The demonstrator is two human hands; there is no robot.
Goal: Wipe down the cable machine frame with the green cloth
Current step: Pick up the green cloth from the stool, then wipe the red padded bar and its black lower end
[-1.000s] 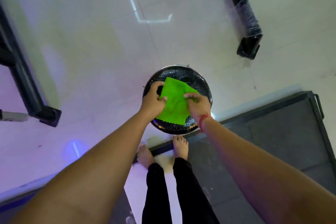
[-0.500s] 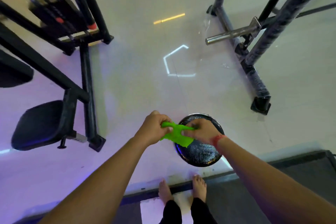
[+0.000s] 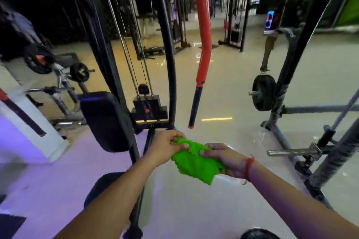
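While both hands grip green cloth [image 3: 195,163], left hand [image 3: 165,148] pinches top edge, right hand [image 3: 223,158] clasps side.

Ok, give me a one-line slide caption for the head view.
Both hands, left hand and right hand, hold the green cloth before the cable machine frame.

bright green cloth [image 3: 196,163], black machine frame [image 3: 167,44], red/black hanging bar [image 3: 203,25], red wrist thread [image 3: 248,167]

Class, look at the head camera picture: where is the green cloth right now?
The green cloth is low in the middle of the head view, held between the left hand and right hand, just in front of the weight stack.
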